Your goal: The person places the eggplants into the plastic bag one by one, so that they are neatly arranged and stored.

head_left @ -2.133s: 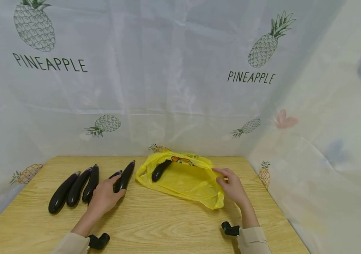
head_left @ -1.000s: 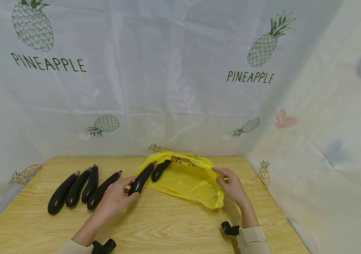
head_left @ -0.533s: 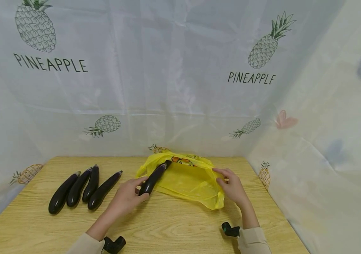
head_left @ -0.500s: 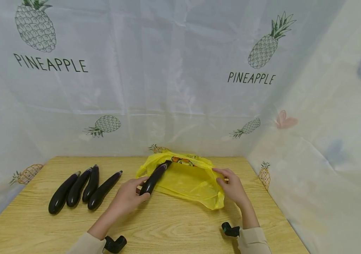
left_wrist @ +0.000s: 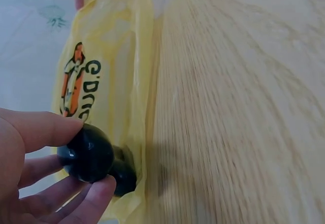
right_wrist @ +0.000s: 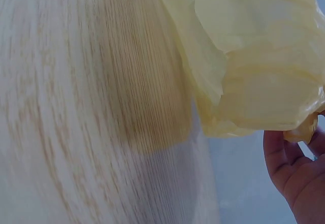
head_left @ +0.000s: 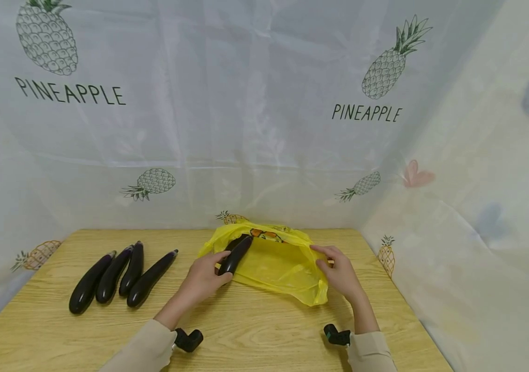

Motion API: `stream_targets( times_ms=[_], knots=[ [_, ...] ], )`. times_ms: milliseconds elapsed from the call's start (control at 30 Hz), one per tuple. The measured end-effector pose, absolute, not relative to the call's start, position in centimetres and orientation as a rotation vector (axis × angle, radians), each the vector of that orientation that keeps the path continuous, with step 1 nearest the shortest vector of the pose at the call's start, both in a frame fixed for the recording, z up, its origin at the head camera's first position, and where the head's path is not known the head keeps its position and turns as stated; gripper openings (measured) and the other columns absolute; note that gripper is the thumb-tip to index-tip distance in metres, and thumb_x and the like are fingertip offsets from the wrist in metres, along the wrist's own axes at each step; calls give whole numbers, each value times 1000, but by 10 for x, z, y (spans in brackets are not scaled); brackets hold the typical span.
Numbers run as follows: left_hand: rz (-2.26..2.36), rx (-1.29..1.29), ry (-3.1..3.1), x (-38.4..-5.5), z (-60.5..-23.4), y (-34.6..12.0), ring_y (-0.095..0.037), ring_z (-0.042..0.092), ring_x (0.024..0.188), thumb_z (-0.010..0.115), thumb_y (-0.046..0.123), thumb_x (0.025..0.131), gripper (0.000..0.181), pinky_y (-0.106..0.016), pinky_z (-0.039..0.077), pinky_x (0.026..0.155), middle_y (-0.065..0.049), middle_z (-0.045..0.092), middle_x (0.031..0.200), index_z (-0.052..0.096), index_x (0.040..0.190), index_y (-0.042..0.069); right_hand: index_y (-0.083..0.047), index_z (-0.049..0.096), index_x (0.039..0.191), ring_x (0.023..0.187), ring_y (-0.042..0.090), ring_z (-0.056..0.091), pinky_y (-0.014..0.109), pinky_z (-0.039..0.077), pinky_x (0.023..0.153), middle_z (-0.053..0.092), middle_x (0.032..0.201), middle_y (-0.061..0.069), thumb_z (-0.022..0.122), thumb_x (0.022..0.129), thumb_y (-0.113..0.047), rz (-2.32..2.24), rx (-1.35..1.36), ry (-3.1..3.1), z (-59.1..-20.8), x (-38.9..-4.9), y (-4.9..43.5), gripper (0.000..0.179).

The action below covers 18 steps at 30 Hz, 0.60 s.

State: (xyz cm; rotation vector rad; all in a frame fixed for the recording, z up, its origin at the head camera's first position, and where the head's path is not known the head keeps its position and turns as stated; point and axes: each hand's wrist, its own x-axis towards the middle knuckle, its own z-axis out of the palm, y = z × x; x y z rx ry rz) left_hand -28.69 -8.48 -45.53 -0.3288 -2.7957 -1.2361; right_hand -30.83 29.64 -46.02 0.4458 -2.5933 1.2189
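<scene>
Left of the yellow bag (head_left: 287, 271) and apart from it, four eggplants (head_left: 88, 284) lie on the wood table (head_left: 250, 323), stem ends pointing away from the person, the rightmost slanting more toward the bag. Nearer the bag comes the person's left hand (head_left: 202, 279), a black device (head_left: 189, 340) at its wrist; I can see thumb and fingers clamped on the held eggplant (head_left: 241, 254), whose stem end is inside the bag's mouth. Behind that one, within the left part of the bag, lies another eggplant (left_wrist: 123, 178), mostly hidden; whether the two touch, I can't tell. The bag's back wall bears an orange print (head_left: 266, 235), and behind the bag hangs a pale sheet (head_left: 245, 144) with pineapple drawings. At the bag's right edge, the right hand (head_left: 340, 273) has the plastic pinched between thumb and fingers, the mouth gaping between both hands, and a second black device (head_left: 337, 335) sits at that wrist, nearer the person than the bag.
</scene>
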Motion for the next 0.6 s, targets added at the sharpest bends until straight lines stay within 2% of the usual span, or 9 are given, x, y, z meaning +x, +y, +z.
stream_targets(
  times_ms=[167, 300, 467, 600],
  knots=[
    [-1225, -357, -2777, -297, -457, -77, -17, 53, 70, 80, 18, 95, 61, -34, 45, 63, -13, 68, 129, 60, 152, 9, -18, 68, 144, 97, 23, 53, 42, 57, 90, 65, 136, 8, 66, 104, -3, 1214, 442, -2599, -460, -309, 296, 42],
    [-1227, -361, -2763, -305, -461, -73, -18, 48, 66, 80, 16, 95, 60, -34, 41, 62, -11, 67, 118, 60, 152, 8, -17, 68, 144, 97, 23, 55, 41, 57, 90, 64, 137, 9, 66, 104, -2, 1209, 448, -2596, -460, -310, 296, 42],
    [-1185, -357, -2745, -312, -464, -67, -20, 57, 81, 82, 17, 94, 60, -37, 47, 71, -15, 68, 122, 62, 150, 7, -17, 68, 144, 96, 22, 54, 38, 57, 88, 65, 137, 9, 66, 104, -2, 1208, 452, -2594, -460, -309, 296, 43],
    [-1130, -344, -2733, -317, -467, -62, -28, 66, 99, 82, 17, 93, 59, -45, 55, 80, -18, 69, 126, 63, 148, 6, -17, 68, 144, 95, 23, 52, 37, 56, 87, 65, 136, 9, 66, 104, -2, 1211, 451, -2594, -460, -309, 296, 42]
  ],
)
